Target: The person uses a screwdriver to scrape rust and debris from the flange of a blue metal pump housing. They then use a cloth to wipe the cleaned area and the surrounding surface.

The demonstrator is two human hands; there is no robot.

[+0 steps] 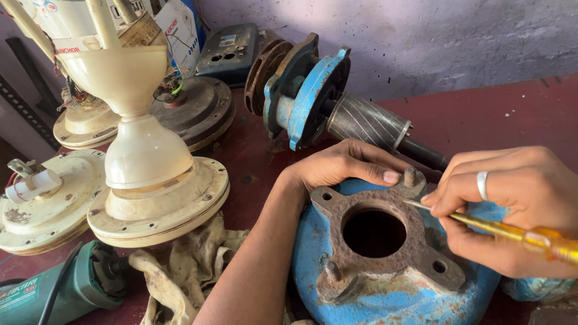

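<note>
Left hand (347, 163) lay flat, fingers together, steadying the blue casing (373, 304) at the desk's (574, 109) near edge. Right hand (513, 208) pinched a yellow screwdriver (549, 245), tip at the rusty flange (412, 259); studs remained in place.

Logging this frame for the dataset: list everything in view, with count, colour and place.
Round blue cast-metal pump housing with rusty flange: 1, blue, front centre.
Yellow-handled screwdriver: 1, yellow, tip at the flange.
Blue motor end cover with grey rotor shaft: 1, blue and grey, behind the housing.
Cream ceiling-fan motors: 3, cream, left.
Dark fan motor: 1, dark grey, back centre.
Green angle grinder: 1, green, front left.
Dirty beige rag: 1, beige, beside the grinder.
Dark red table: 1.
Left hand: rests on the housing's top edge.
Right hand: holds the screwdriver, silver ring on one finger.
</note>
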